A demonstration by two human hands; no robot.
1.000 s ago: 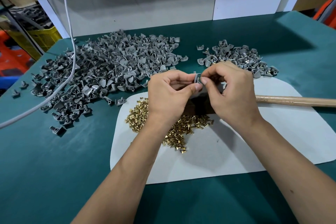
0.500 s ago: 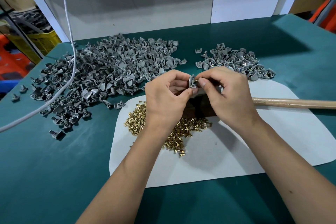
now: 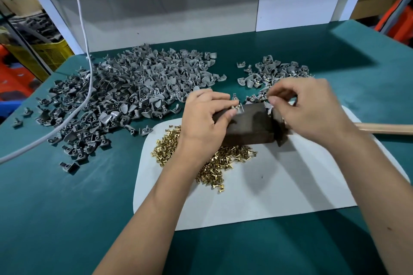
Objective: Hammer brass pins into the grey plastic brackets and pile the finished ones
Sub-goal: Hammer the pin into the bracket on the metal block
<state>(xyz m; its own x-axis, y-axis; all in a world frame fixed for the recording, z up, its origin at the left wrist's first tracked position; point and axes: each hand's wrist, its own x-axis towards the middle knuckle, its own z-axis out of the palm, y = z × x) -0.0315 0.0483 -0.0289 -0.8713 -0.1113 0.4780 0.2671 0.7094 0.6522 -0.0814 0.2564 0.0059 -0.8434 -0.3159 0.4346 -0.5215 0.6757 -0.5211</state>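
My left hand (image 3: 207, 118) pinches a grey bracket (image 3: 236, 107), with a brass pin showing in it, against the top left corner of a dark block (image 3: 248, 127). My right hand (image 3: 310, 111) hovers at the block's right end, blurred, fingers loosely curled and nothing visible in them. It lies over the head end of the hammer, whose wooden handle (image 3: 384, 128) sticks out to the right. Loose brass pins (image 3: 214, 163) lie on the white mat (image 3: 279, 185) below the block. A big heap of bare brackets (image 3: 125, 96) spreads to the left. A smaller pile of pinned brackets (image 3: 274, 71) sits behind my right hand.
Everything rests on a green table (image 3: 67, 207). A white cable (image 3: 87, 87) hangs down across the big heap and runs off to the left. A grey back panel (image 3: 178, 18) closes the table's far edge. A yellow crate (image 3: 51, 53) stands beyond the left corner.
Both hands came down from in front of me to the block. My left hand set the bracket on it, and my right hand let go and drew away to the right.
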